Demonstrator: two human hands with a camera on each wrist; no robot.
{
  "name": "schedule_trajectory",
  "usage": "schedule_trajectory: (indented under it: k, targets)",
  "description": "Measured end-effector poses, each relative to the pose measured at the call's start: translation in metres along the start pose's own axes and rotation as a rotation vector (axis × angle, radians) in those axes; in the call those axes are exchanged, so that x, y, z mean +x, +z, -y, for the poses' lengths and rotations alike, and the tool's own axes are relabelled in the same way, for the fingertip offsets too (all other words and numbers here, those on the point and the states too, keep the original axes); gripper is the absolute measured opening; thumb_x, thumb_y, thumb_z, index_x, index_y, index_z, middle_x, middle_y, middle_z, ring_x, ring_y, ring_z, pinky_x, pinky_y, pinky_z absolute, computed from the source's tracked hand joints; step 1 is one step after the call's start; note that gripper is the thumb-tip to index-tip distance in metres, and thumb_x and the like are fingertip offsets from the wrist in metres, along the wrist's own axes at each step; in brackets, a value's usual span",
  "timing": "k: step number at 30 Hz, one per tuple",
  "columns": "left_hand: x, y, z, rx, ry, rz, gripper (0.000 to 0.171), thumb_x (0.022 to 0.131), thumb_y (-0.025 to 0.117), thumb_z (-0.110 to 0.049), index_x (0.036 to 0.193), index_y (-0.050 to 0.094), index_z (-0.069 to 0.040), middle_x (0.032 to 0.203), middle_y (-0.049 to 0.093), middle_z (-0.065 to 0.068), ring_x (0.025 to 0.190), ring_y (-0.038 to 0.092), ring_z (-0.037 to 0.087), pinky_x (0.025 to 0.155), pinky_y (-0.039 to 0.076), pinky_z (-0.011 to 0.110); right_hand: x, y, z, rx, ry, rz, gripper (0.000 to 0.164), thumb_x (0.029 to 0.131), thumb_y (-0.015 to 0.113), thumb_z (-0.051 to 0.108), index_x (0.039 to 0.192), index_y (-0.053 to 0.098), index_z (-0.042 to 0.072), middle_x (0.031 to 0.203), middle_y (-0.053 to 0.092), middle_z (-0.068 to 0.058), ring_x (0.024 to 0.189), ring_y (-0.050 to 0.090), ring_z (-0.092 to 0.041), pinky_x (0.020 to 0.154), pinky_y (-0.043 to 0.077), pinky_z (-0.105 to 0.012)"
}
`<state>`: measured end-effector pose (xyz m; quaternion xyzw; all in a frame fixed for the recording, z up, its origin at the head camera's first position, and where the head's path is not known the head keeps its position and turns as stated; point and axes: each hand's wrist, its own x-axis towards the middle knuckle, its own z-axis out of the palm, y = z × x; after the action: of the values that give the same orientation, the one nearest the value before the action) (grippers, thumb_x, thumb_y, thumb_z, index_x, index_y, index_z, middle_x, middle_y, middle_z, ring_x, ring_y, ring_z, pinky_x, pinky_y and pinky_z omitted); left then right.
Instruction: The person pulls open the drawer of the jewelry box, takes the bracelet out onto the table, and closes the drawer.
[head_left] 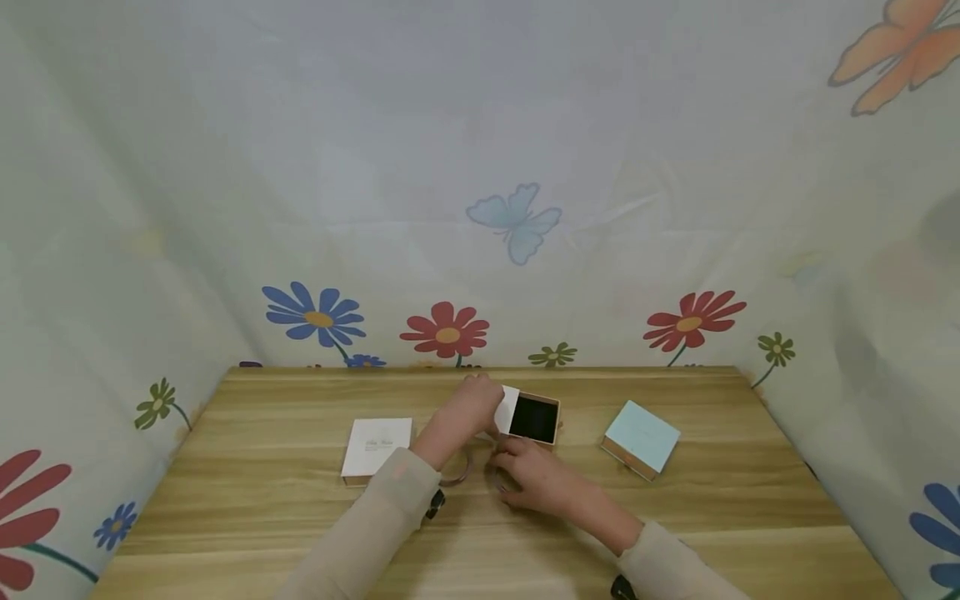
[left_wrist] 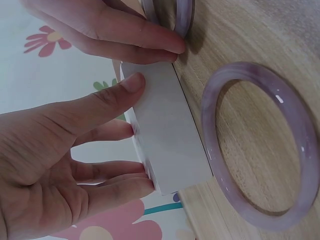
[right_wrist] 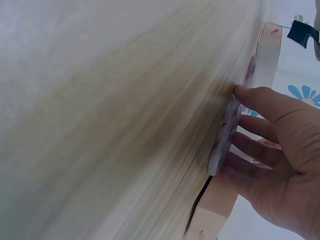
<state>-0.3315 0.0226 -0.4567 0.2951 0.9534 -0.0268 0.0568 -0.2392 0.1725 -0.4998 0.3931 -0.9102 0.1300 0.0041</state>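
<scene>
A white slide-out box (head_left: 508, 408) lies near the table's middle, its drawer (head_left: 535, 419) pulled out to the right and lined in black. My left hand (head_left: 476, 404) grips the white sleeve (left_wrist: 167, 130), thumb on the near side and fingers along the far edge. In front of the drawer, my right hand (head_left: 536, 475) pinches a lilac bangle (right_wrist: 225, 135) between thumb and fingers, close over the wood. A second lilac bangle (left_wrist: 260, 145) lies flat on the table beside the sleeve, partly hidden by my left forearm in the head view.
To the left lies a white box (head_left: 378, 446) with small print on its lid, partly covered by my left sleeve. A pale blue box (head_left: 641, 437) sits at an angle on the right. Behind the wooden table (head_left: 300, 517) hangs a flowered cloth (head_left: 375, 167).
</scene>
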Motion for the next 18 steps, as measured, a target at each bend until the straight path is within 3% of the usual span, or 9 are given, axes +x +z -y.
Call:
schedule_trajectory:
  k: [18]
  targets:
    - [-0.0068, -0.0057, -0.0019, -0.009, -0.029, 0.004, 0.040, 0.073, 0.092, -0.041, 0.093, 0.075, -0.010, 0.101, 0.069, 0.008, 0.103, 0.062, 0.027, 0.096, 0.051, 0.040, -0.0063, -0.0002, -0.0072, -0.001, -0.135, -0.071, 0.035, 0.091, 0.078, 0.019, 0.121, 0.069, 0.003, 0.129, 0.061, -0.012, 0.127, 0.056, -0.029, 0.104, 0.049, -0.040]
